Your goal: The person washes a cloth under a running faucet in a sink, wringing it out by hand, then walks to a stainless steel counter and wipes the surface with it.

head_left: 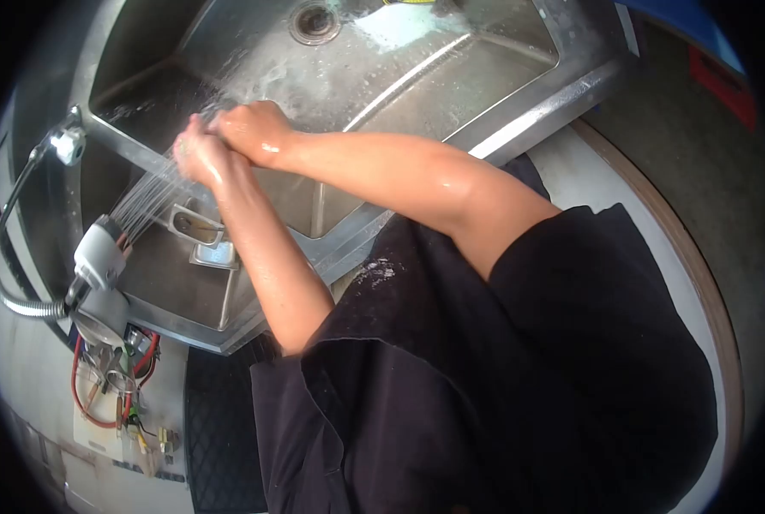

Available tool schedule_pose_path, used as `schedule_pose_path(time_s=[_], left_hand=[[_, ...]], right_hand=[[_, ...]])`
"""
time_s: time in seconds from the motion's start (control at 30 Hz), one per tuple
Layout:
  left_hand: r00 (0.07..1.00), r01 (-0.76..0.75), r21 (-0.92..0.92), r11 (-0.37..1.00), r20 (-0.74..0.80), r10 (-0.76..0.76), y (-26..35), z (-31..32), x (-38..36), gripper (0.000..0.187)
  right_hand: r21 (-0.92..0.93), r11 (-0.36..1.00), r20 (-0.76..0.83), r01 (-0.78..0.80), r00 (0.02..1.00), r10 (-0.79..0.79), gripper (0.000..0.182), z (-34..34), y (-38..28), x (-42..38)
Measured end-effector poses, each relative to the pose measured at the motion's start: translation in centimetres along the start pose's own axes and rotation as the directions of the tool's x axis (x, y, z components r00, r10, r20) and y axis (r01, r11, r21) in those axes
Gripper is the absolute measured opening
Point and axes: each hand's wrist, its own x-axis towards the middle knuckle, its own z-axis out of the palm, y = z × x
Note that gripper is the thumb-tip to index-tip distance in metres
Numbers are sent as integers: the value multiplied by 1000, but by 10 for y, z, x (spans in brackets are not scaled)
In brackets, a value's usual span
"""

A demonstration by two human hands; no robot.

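Black sleeve nearest; hands clasped over sink (spray hitting).

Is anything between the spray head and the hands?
Nothing visible. Water from the spray head fans straight onto the left hand and right hand, which are pressed together over the sink.

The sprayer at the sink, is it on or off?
On: water streams fan out from the sprayer onto the left hand and right hand.
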Motion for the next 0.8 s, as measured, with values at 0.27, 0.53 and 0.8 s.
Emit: schedule_pose_path(time_s=[0.27,0.53,0.8], left_hand=[[931,217,-156,964,331,-156,29,-47,-123,16],[814,451,-444,774,560,-153,32,-78,-95,31],[574,407,-189,894,814,-89,54,-9,-188,46]], right_hand=[[-62,998,153,17,988,-8,28,-102,65,-80],[178,930,196,-321,938,286,50,-249,101,-88],[813,513,215,-276,961,175,43,-236,31,-118]])
